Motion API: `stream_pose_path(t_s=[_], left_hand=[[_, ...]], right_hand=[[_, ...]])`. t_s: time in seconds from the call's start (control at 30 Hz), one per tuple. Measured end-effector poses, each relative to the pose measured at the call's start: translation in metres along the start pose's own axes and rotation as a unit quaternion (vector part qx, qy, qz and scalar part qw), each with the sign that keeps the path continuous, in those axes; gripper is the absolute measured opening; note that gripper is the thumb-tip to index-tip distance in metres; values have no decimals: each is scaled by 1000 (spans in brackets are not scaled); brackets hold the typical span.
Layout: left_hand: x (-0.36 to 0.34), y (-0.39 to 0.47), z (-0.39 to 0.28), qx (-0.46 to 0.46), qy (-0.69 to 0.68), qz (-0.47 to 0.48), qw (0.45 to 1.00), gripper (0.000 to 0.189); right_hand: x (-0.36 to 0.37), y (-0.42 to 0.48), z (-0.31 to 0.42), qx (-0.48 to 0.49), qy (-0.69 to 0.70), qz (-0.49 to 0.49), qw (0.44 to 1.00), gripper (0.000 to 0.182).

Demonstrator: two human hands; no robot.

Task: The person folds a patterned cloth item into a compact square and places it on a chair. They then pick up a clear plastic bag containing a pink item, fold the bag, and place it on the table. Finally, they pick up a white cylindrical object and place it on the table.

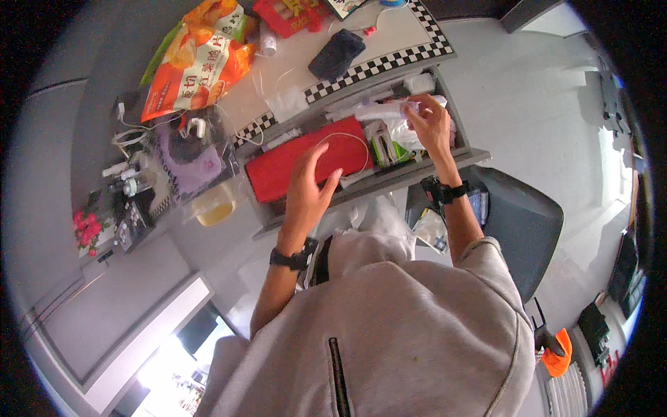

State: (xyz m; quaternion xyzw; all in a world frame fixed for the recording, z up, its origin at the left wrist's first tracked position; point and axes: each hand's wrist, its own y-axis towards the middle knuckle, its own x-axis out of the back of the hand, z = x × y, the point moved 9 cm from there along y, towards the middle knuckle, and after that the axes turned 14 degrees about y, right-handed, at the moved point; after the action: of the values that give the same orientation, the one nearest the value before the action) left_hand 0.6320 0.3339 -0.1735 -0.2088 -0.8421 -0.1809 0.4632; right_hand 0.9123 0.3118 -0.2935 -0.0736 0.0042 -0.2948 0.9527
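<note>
An open drawer (365, 185) lies before me, pulled out from under the tabletop. Inside it, on the left, is a long red box (297, 164), with a thin white cord (366, 151) looped over its right end. My left hand (308, 187) hovers over the front of this box, thumb and fingers apart, holding nothing. At the drawer's right side, my right hand (433, 127) pinches a pale, crinkled plastic packet (383, 110). Between the red box and that hand stands a small white-and-green box (384, 145). White plastic bags partly hide whatever lies beneath my right hand.
On the tabletop are an orange snack bag (200, 68), a dark cloth pouch (337, 54) and a red packet (292, 15). A lilac item in clear plastic (195, 169) is at the left. A dark grey chair (521, 224) stands at the right, below the drawer.
</note>
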Motion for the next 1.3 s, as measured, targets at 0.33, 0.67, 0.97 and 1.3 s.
stream_pose_path(t_s=[0.33, 0.67, 0.97, 1.3], left_hand=[[-23, 3, -25, 51, -195, 200, 959, 33], [-21, -25, -8, 103, -399, 138, 900, 36], [-14, -46, 24, 176, -427, 23, 887, 23], [-1, -59, 52, 217, -385, -38, 896, 26]], right_hand=[[-30, -78, 47, -185, 178, 88, 963, 38], [-52, -123, 8, -271, 224, 101, 931, 42], [-108, -145, -16, -318, 282, 150, 892, 43], [-141, -141, 5, -264, 221, 173, 923, 46]])
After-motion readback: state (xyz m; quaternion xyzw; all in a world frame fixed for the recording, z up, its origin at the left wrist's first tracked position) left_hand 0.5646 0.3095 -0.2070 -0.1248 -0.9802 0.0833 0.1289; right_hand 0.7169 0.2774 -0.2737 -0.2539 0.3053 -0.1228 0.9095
